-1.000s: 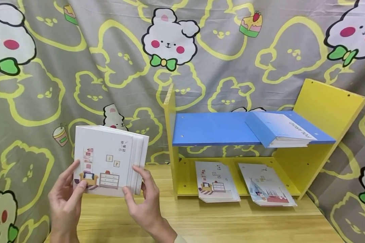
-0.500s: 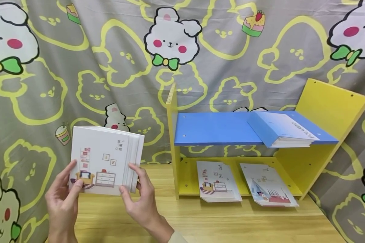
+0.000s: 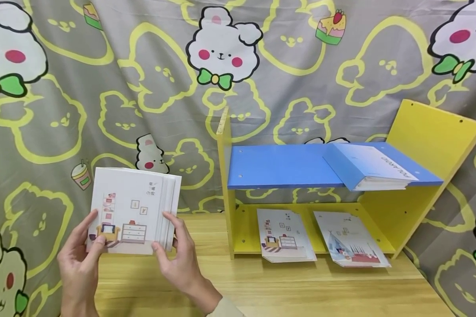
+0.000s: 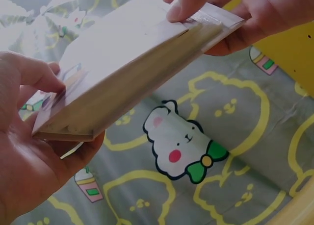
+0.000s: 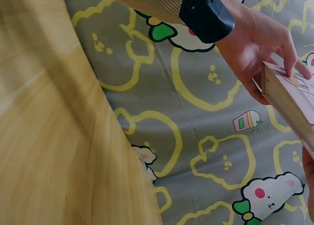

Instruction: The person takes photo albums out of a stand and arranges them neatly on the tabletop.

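Observation:
Both hands hold up a thick white photo album (image 3: 131, 211) at the left of the head view. Its cover shows a yellow sofa, a chest of drawers and small picture frames. My left hand (image 3: 79, 262) grips the lower left edge, thumb on the cover. My right hand (image 3: 182, 262) pinches the opposite side near the ridged spine, thumb in front. The left wrist view shows the album's page block (image 4: 127, 85) from below, with fingers curled under both ends. In the right wrist view, the left hand (image 5: 257, 38) holds the album's corner.
Right of the hands stands a yellow and blue shelf (image 3: 277, 165). A blue-white album marked POLAROID (image 3: 381, 163) lies on its blue board. Two illustrated albums, one with a sofa (image 3: 285, 237) and one with a tent (image 3: 351, 240), jut from the lower board over the wooden table (image 3: 262, 290).
The hands and the album have shifted a little to the left, and the album has turned slightly. The grip stays the same, and the shelf's albums keep their places.

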`<state>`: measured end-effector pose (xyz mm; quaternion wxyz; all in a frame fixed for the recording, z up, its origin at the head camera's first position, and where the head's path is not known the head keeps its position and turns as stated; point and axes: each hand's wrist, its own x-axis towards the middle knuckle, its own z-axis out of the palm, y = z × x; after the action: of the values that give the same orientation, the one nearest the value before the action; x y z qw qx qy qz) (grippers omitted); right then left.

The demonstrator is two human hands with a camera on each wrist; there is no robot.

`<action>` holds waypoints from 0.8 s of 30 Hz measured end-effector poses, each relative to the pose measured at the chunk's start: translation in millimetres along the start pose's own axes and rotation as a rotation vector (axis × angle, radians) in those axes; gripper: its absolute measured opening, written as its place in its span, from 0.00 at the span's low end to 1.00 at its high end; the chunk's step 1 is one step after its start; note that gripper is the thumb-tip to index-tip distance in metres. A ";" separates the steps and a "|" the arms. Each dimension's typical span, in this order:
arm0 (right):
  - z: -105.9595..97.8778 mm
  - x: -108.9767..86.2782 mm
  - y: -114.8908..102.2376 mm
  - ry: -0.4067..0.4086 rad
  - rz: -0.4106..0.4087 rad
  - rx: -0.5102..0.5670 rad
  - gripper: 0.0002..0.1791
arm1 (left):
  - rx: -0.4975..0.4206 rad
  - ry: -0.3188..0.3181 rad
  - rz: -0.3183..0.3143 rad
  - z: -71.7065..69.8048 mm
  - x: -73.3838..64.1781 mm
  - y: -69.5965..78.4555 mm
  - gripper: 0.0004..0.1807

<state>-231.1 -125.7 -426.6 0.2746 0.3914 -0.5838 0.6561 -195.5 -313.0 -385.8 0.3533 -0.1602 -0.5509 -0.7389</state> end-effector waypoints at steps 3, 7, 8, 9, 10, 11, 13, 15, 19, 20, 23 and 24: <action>1.0 -0.9 2.6 -0.022 0.059 0.026 0.45 | 0.047 0.007 -0.031 -4.5 0.2 -1.4 0.32; 1.1 -1.5 5.9 -0.048 0.108 0.038 0.45 | 0.078 0.015 -0.071 -10.3 0.9 -4.2 0.33; 1.1 -1.4 6.9 -0.054 0.112 0.038 0.46 | 0.085 0.018 -0.079 -11.3 1.3 -5.0 0.33; 1.1 -1.1 7.9 -0.062 0.117 0.045 0.46 | 0.082 0.021 -0.085 -12.2 1.8 -5.8 0.33; 1.1 -1.3 8.6 -0.071 0.124 0.057 0.47 | 0.072 0.025 -0.091 -13.1 2.0 -6.4 0.33; 1.2 -1.5 9.3 -0.082 0.132 0.075 0.47 | 0.059 0.028 -0.095 -14.0 2.2 -7.0 0.33; 1.0 -1.2 10.8 -0.105 0.147 0.110 0.49 | 0.031 0.032 -0.098 -15.2 2.9 -8.3 0.34; 1.1 -1.1 12.3 -0.129 0.160 0.142 0.51 | 0.011 0.037 -0.104 -16.4 3.4 -9.2 0.34; 0.4 -1.2 13.1 -0.160 0.170 0.153 0.52 | -0.017 0.013 -0.097 -20.1 3.7 -11.6 0.34; 0.0 -1.2 13.3 -0.165 0.178 0.153 0.52 | -0.021 0.009 -0.098 -20.7 3.8 -12.3 0.34; -1.8 -0.7 13.6 -0.174 0.213 0.161 0.51 | -0.028 -0.005 -0.106 -22.4 3.7 -14.2 0.35; -2.5 -0.6 14.1 -0.175 0.228 0.166 0.51 | -0.032 -0.002 -0.115 -22.3 3.9 -14.5 0.36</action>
<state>-242.8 -125.6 -434.8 0.1131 0.3995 -0.5900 0.6924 -204.9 -333.0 -401.2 0.3071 -0.1346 -0.5479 -0.7664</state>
